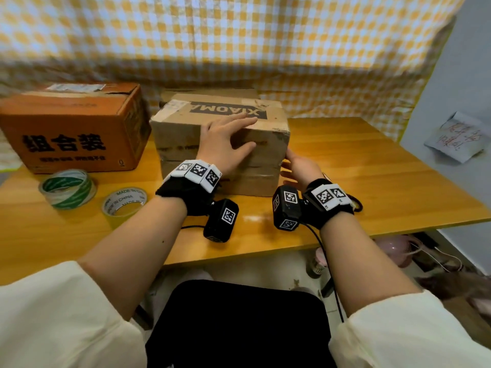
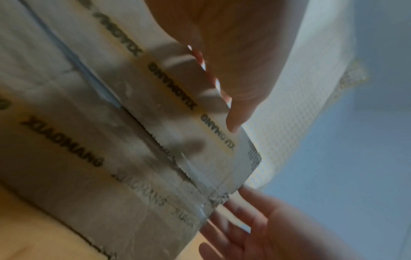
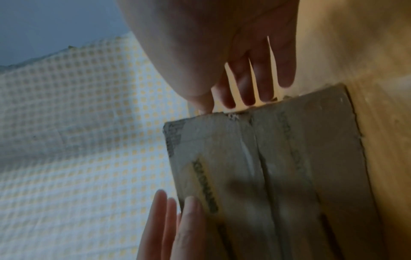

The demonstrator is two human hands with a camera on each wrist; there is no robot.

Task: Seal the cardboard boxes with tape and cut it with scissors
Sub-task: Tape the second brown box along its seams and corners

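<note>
Both hands sit flat-fingered on the brown box (image 1: 220, 144), left hand (image 1: 225, 140) over its top edge, right hand (image 1: 299, 168) at its right end, tape rolls (image 1: 67, 188) off left, nearer the left one.

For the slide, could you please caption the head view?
Both hands, left hand and right hand, steady the brown box.

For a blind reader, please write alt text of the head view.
Both hands hold a brown cardboard box on a wooden table: left hand over its top edge, right hand at its right corner. An orange box and two tape rolls sit left.
</note>
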